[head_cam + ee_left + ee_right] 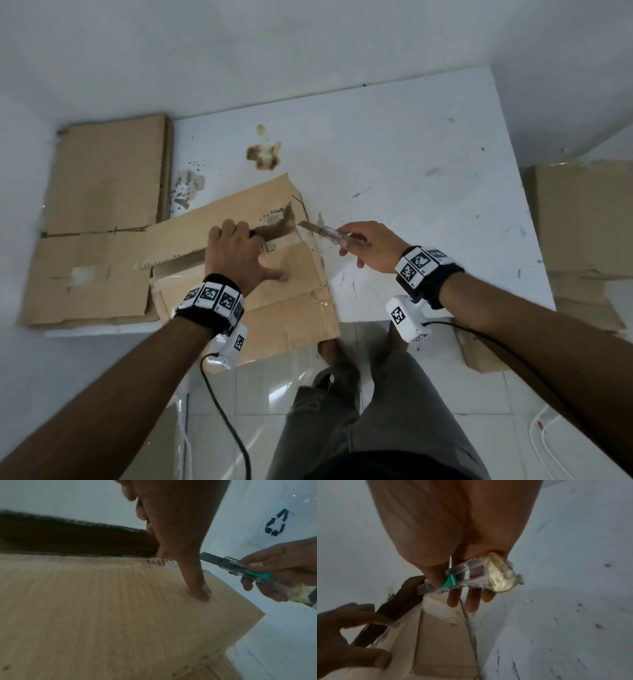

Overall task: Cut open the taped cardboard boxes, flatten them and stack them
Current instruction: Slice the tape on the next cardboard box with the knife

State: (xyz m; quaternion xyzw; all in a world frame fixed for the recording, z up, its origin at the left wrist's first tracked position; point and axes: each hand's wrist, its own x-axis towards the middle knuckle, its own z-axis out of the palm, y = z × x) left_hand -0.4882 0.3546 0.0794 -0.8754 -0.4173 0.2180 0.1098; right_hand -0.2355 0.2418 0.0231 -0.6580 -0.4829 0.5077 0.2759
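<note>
A brown cardboard box (pixel 291 274) lies partly open in the middle of the white table (pixel 411 154), its near end hanging over the front edge. My left hand (pixel 236 250) grips its front flap, the fingers curled into the gap and the thumb (pixel 202 588) pressed on the top panel (pixel 102 601). My right hand (pixel 366 246) holds a clear utility knife (pixel 329 233) with a green slider (pixel 450 581). The blade points left, right at the box's torn right end. A crumpled wad of tape (pixel 501 577) sits in the same palm.
Flattened cardboard sheets (pixel 102 192) are stacked at the table's left side. More cardboard (pixel 582 219) stands off the right edge. Brown stains (pixel 263 154) mark the tabletop behind the box. My legs and the wrist-camera cables hang below the front edge.
</note>
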